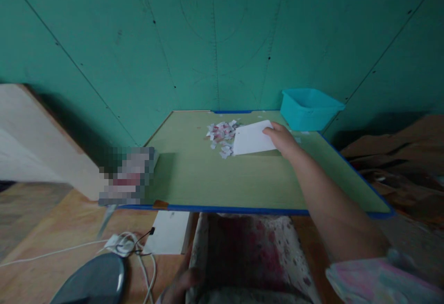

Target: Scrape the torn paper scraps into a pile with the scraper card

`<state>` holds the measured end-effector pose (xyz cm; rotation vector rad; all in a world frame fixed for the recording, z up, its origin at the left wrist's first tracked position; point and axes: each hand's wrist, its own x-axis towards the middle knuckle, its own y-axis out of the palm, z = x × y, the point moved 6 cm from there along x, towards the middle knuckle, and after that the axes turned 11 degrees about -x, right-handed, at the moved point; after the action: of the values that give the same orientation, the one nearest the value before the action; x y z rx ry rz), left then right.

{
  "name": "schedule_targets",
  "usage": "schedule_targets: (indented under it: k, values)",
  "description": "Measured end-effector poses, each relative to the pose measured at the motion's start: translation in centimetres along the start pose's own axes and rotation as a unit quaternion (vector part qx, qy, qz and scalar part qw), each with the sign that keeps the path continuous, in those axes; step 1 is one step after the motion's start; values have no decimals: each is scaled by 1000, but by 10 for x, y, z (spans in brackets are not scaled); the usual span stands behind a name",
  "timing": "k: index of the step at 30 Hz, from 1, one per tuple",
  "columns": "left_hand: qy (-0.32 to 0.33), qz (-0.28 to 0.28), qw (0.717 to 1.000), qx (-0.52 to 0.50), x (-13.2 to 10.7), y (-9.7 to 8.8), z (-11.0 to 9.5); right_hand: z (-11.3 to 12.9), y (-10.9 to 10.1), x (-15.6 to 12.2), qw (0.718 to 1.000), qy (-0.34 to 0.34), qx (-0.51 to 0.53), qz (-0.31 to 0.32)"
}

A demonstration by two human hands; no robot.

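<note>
My right hand (281, 138) grips a flat white sheet of stiff paper or card (254, 137) by its right end, thumb on top. The sheet's left edge touches a pile of torn paper scraps (222, 131), white with some pink, on the green board (208, 179). Low in view, my left hand (185, 282) is at the left side of an open container (199, 253), its thumb by the rim. The container is whitish with dark specks and red stains inside, and sits just below the board's blue front edge. Most of the left hand's fingers are hidden.
A turquoise plastic basin (308, 109) stands at the board's back right. A blurred-out pinkish item (128, 179) lies at its left front corner. Below are a white box (169, 232), a power strip with cables (120, 244) and a dark round stool seat (95, 281). A green wall rises behind.
</note>
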<state>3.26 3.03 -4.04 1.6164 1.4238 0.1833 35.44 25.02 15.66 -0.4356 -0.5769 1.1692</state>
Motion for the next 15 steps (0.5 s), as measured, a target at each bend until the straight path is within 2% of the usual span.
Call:
schedule_targets:
  k: [4,8,12,15]
  values:
    - [25,35,999,-29,-4,10,0,-9,-14,7,999,10,-9,-44]
    - [34,21,999,0,-4,11,-3,-7,-19,6,998,7,-7,-64]
    - [66,2,997,31,-3,10,-9,2,-6,-3,999,-9,8,-52]
    - [66,15,998,10,-5,15,-6,7,11,-8,999,-26,36,-23]
